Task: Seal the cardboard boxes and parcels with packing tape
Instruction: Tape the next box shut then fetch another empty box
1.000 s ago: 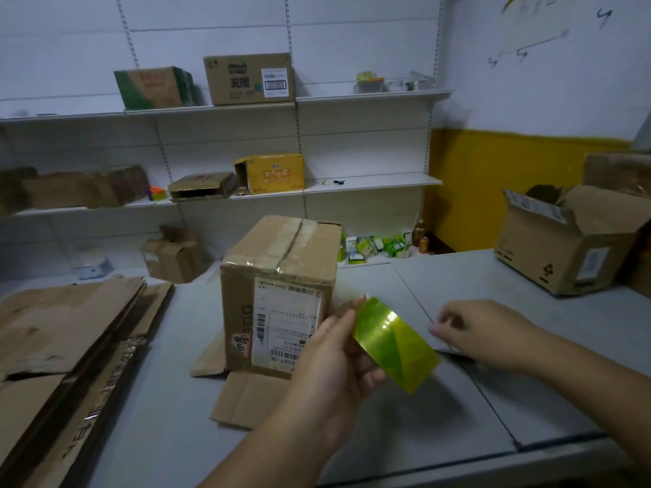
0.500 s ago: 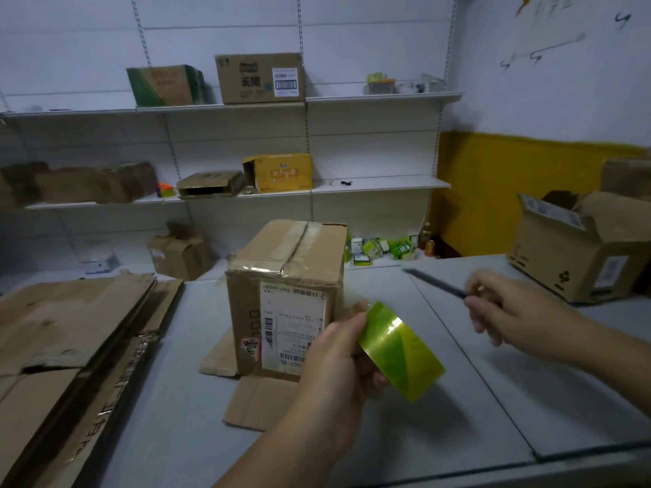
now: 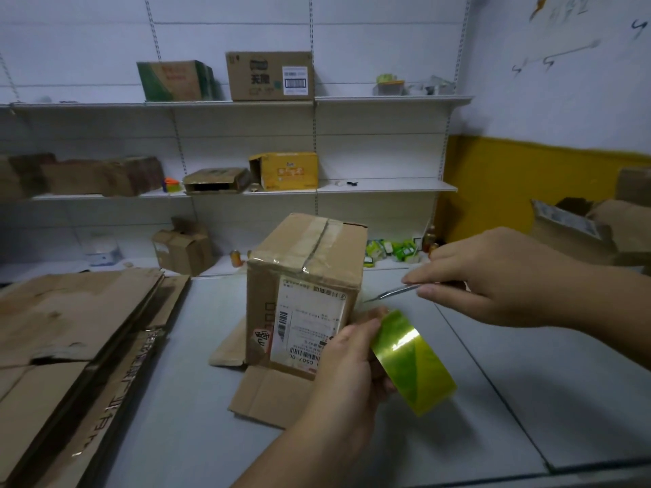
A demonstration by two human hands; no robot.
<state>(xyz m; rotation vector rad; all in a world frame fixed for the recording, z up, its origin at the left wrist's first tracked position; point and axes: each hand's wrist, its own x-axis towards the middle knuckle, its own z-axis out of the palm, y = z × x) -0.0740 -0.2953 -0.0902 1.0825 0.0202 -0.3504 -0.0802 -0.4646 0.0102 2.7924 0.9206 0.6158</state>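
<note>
Box [image 3: 305, 276] on table [image 3: 183, 399], flattened cardboard [image 3: 67, 325] left, tape roll [image 3: 412, 364] right

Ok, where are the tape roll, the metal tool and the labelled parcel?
tape roll [image 3: 412, 364], head view, green outer band.
metal tool [image 3: 394, 291], head view, bare part near tip.
labelled parcel [image 3: 310, 245], head view, its taped top face.

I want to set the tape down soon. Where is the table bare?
Bare table lies right of the tape, before the open box. A second strip runs between the flat cardboard and the labelled box. Around the labelled box it is crowded: a cardboard sheet lies under it.
</note>
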